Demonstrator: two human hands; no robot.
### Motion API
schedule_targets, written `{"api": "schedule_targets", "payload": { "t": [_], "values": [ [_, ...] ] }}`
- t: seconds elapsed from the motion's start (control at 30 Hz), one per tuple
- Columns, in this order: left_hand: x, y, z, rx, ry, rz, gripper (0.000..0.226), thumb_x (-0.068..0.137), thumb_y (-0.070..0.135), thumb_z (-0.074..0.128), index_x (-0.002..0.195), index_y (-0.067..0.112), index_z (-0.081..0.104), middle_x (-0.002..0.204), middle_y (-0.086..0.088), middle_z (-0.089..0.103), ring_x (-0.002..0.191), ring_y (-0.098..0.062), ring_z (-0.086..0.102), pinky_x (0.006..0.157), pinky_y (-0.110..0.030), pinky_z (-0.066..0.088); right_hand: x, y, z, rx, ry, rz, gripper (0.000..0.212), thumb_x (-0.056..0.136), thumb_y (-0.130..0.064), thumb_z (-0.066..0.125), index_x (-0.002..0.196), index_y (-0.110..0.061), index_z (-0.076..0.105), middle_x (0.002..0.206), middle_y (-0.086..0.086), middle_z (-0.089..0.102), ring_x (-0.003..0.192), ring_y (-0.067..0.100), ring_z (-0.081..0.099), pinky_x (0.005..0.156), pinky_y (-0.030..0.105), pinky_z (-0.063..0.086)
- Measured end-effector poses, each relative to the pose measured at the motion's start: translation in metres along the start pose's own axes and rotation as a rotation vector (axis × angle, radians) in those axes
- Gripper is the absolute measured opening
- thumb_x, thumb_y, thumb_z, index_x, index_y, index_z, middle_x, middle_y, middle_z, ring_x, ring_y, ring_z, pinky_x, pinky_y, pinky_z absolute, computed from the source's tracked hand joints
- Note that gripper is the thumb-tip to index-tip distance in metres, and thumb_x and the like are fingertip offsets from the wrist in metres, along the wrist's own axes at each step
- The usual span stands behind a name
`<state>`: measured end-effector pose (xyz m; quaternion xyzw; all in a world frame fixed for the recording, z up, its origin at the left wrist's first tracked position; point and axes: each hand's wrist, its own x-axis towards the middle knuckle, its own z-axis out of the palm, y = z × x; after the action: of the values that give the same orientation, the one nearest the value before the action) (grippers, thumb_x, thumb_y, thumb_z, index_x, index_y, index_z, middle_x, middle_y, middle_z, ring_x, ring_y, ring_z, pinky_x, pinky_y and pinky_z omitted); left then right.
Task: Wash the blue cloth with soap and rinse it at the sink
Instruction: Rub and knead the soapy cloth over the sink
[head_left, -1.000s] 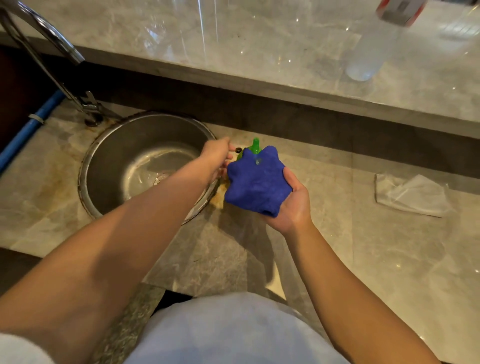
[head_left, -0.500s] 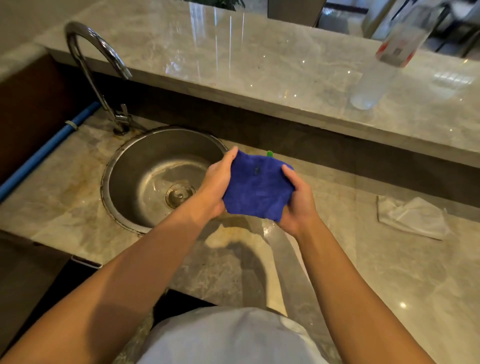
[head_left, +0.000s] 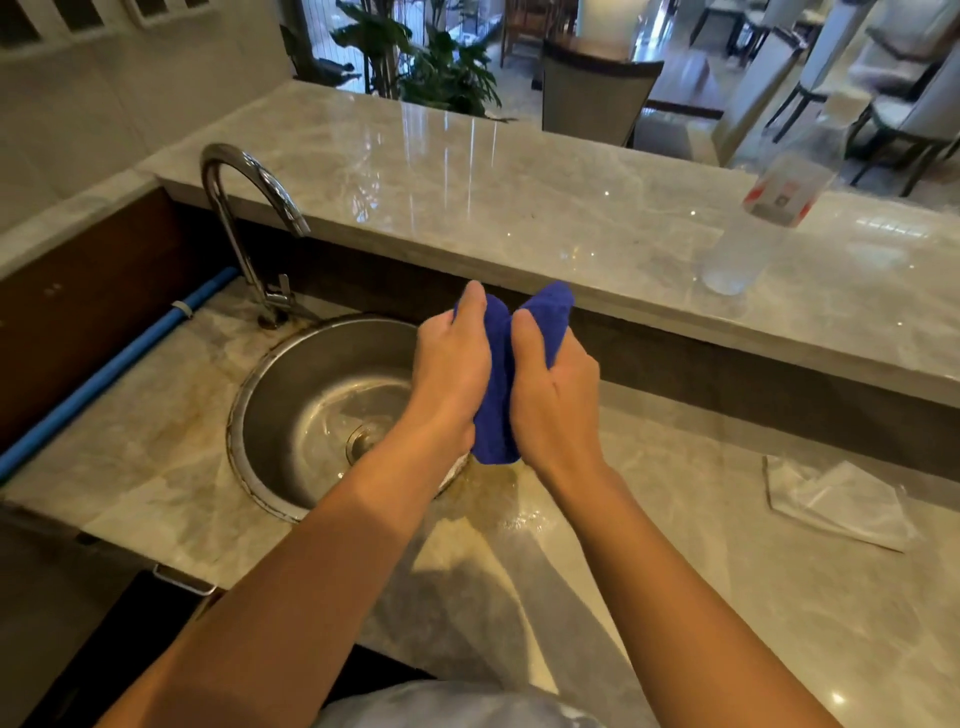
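The blue cloth (head_left: 500, 395) is folded and bunched between both my hands, just right of the round steel sink (head_left: 291, 395). My left hand (head_left: 451, 364) grips its left side, thumb pointing up. My right hand (head_left: 550, 395) grips the right side, and a corner of cloth sticks up above it. The lower end of the cloth hangs over the sink's right rim. No water runs from the curved chrome tap (head_left: 244, 208). The green soap bottle is hidden behind my hands.
A clear plastic bottle (head_left: 753, 234) with a red and white label stands on the raised marble ledge (head_left: 519, 208). A crumpled clear plastic bag (head_left: 836, 504) lies on the counter at the right. A blue pipe (head_left: 114, 369) runs along the left.
My left hand came from the soap bottle onto the cloth. Both hands then folded the spread cloth together and lifted it. The camera tilted up.
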<state>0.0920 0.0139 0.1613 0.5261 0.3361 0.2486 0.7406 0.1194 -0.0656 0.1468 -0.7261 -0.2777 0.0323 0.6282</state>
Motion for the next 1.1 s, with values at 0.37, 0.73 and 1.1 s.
{"api": "schedule_targets", "payload": {
  "t": [0.37, 0.73, 1.1],
  "values": [
    [0.038, 0.059, -0.023, -0.068, 0.157, 0.073, 0.033, 0.094, 0.021, 0.049, 0.062, 0.016, 0.049, 0.056, 0.000, 0.046, 0.054, -0.015, 0.045, 0.060, -0.033, 0.040, 0.027, -0.049, 0.033, -0.208, -0.110, -0.192, 0.046, 0.101, -0.032, 0.048, 0.055, -0.028, 0.042, 0.047, -0.010, 0.045, 0.046, 0.008, 0.046, 0.054, 0.026, 0.037],
    [0.053, 0.089, -0.061, -0.075, 0.195, 0.220, 0.045, 0.090, 0.017, 0.049, 0.045, 0.023, 0.042, 0.043, 0.009, 0.039, 0.045, -0.011, 0.037, 0.050, -0.029, 0.034, 0.069, -0.071, 0.093, -0.141, -0.028, -0.127, 0.050, 0.094, -0.026, 0.057, 0.047, -0.021, 0.039, 0.042, -0.007, 0.041, 0.042, 0.012, 0.040, 0.050, 0.032, 0.037],
    [0.089, 0.133, -0.125, 0.171, 0.239, 0.410, 0.048, 0.090, 0.027, 0.048, 0.043, 0.018, 0.046, 0.042, 0.008, 0.043, 0.052, -0.018, 0.040, 0.058, -0.041, 0.040, 0.105, -0.100, 0.173, -0.046, 0.007, 0.009, 0.047, 0.091, -0.022, 0.057, 0.048, -0.019, 0.039, 0.042, -0.009, 0.040, 0.044, 0.011, 0.038, 0.052, 0.036, 0.037]
  ]
}}
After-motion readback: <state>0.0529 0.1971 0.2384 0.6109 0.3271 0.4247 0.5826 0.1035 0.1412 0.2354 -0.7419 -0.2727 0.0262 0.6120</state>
